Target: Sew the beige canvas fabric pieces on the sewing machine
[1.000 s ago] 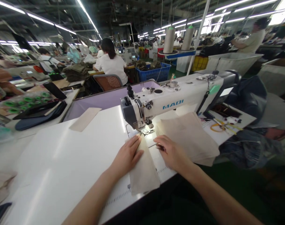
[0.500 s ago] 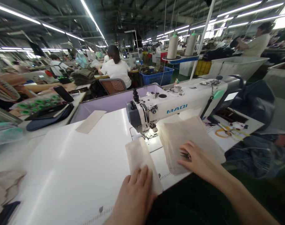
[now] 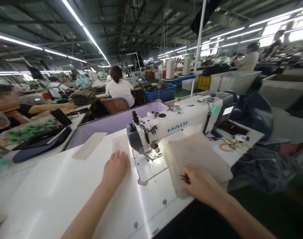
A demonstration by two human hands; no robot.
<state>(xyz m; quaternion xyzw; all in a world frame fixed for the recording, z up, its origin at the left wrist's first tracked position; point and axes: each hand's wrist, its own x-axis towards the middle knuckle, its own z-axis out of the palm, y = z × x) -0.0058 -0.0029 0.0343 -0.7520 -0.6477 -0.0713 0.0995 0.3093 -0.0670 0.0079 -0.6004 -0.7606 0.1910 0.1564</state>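
My left hand (image 3: 115, 168) lies palm down on a strip of beige fabric (image 3: 120, 143), left of the sewing machine's head (image 3: 138, 136). Its fingers are stretched out over the near end of the strip. A second beige fabric piece (image 3: 90, 146) rests flat farther left. My right hand (image 3: 199, 184) is closed around small dark thread snips (image 3: 185, 178), whose two pointed tips stick out to the left. That hand touches the near part of a thick stack of beige fabric pieces (image 3: 196, 151), right of the needle area. The presser foot (image 3: 156, 156) has no fabric under it.
Yellow-handled scissors (image 3: 227, 145) lie on the table's right end. A lilac bin wall (image 3: 99, 127) borders the far edge. Thread cones (image 3: 170, 69) stand behind the machine. Denim (image 3: 263, 169) hangs at right. Co-workers sit ahead and at far left.
My left hand has slid the fabric strip away from the table's front edge to the left of the machine head. My right hand stays at the stack with the snips. The view has shifted.
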